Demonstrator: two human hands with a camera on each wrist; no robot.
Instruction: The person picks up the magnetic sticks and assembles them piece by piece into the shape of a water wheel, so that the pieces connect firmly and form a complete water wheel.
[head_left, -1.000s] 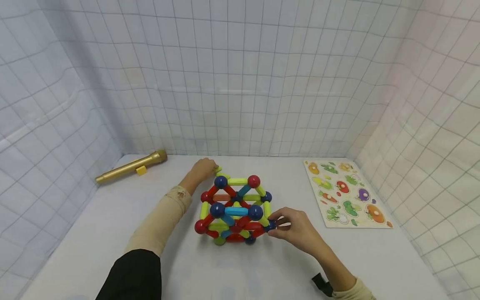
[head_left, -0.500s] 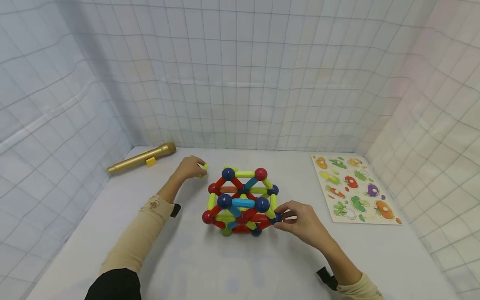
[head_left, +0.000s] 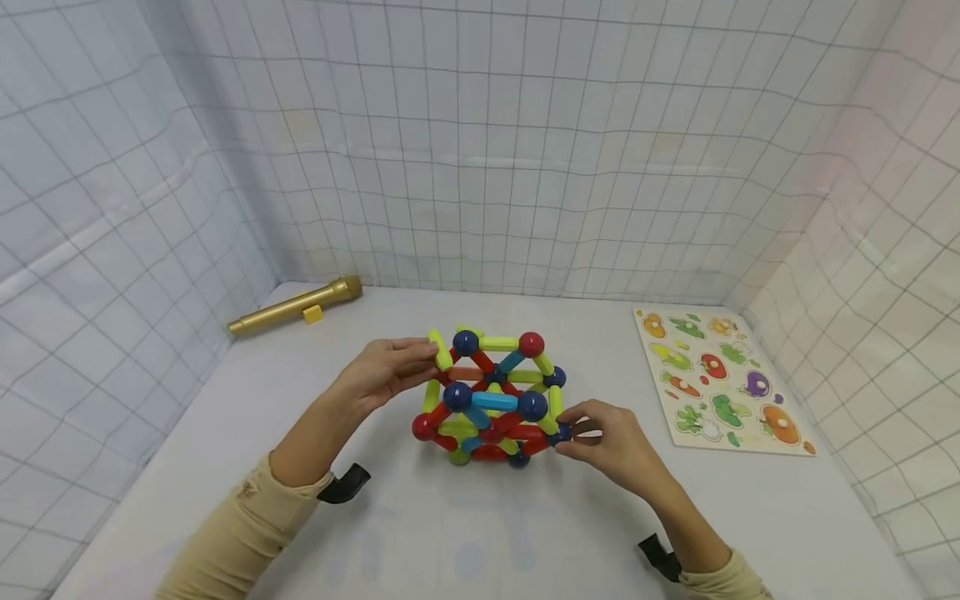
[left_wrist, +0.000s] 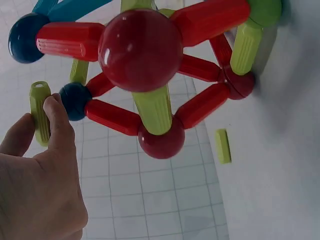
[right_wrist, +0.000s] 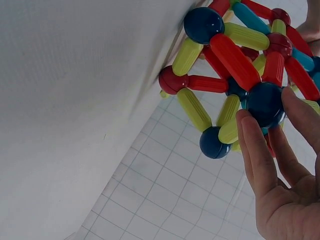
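Note:
A magnetic ball-and-rod structure (head_left: pixel 495 402) of red, blue and yellow-green pieces stands mid-table. My left hand (head_left: pixel 386 371) pinches a yellow-green magnetic rod (left_wrist: pixel 40 112) between thumb and fingers, at the structure's upper left side. In the left wrist view the rod is upright beside a dark blue ball (left_wrist: pixel 75 101), with a gap between them. My right hand (head_left: pixel 611 442) holds a dark blue ball (right_wrist: pixel 265 105) at the structure's lower right corner, thumb on one side and fingers on the other.
A gold toy microphone (head_left: pixel 296 306) lies at the back left with a small yellow block (head_left: pixel 312 314) beside it. A vegetable puzzle board (head_left: pixel 722 379) lies at the right. Behind the structure is a loose yellow-green rod (left_wrist: pixel 223 146). Gridded white curtains (head_left: pixel 510 167) surround the table.
My left hand has picked up the yellow-green rod behind the structure, swung it left, then brought it forward to the structure's upper left. My right hand keeps its hold on the corner ball.

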